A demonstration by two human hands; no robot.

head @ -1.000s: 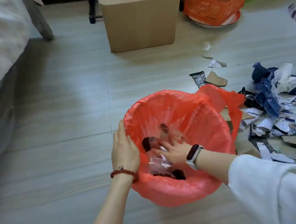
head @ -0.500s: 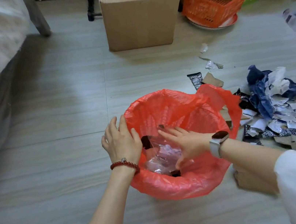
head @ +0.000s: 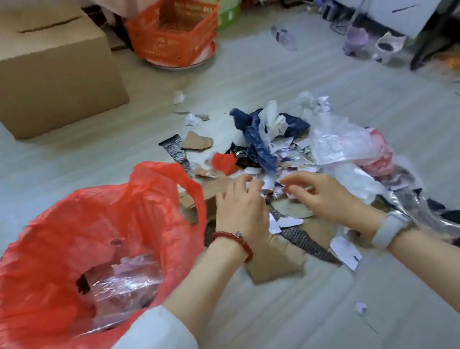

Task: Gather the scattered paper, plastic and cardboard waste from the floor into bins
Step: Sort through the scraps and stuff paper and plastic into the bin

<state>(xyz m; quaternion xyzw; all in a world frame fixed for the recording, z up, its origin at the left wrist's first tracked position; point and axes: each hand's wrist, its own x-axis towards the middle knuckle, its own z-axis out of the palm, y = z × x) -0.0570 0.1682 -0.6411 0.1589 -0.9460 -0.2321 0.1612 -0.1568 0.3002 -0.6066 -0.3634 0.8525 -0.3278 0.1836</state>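
Observation:
A bin lined with a red plastic bag stands at the lower left, with clear plastic film lying inside. To its right a pile of waste covers the floor: blue and white crumpled paper, silver foil, clear plastic and torn cardboard pieces. My left hand and my right hand are side by side over the near edge of the pile. Both have their fingers curled into small white paper scraps. Motion blur softens the fingertips.
A large cardboard box sits at the back left. An orange plastic basket stands behind the pile. A clear bottle lies on the floor at the back right, near dark furniture legs. A few small scraps lie nearby.
My right hand has come out of the bin and my left hand has let go of its rim. Both moved right onto the waste pile. The view has swung right.

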